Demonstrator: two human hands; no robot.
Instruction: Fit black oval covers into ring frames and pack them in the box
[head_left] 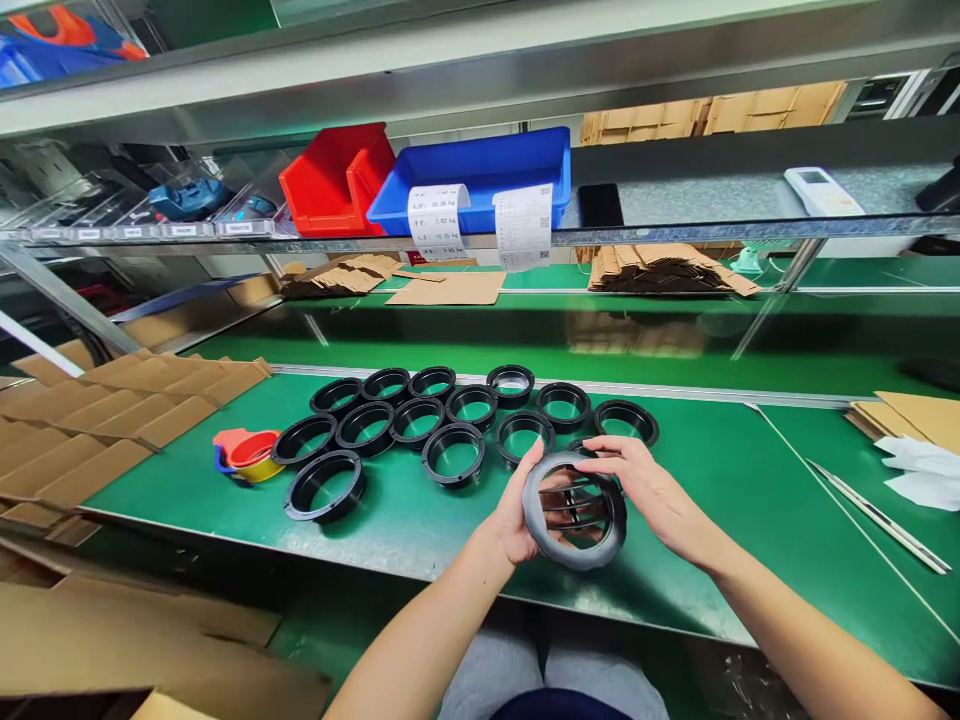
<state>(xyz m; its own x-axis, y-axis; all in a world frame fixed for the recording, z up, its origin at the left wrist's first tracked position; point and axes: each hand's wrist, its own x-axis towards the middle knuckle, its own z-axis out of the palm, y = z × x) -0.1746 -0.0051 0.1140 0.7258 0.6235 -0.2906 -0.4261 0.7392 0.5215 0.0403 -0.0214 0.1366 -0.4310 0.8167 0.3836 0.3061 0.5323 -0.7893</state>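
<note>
A round black air vent (pixel 541 525) with thin slats across its opening is held up over the front of the green bench. My left hand (pixel 517 515) grips its left side, the thumb along the rim and fingers partly seen through the slats. My right hand (pixel 649 485) has its fingers on the upper right of the rim. Behind the vent, several black rings (pixel 454 455) rest on the bench in loose rows. One black ring (pixel 326 487) sits at the front left, beside small red, blue and yellow round pieces (pixel 251 455).
Folded cardboard dividers (pixel 112 410) lie at the left. A pen-like cutter (pixel 881 515) and white paper (pixel 926 470) are on the right. The shelf above carries a red bin (pixel 337 180), a blue bin (pixel 480 165) with labels, and a phone (pixel 600 206).
</note>
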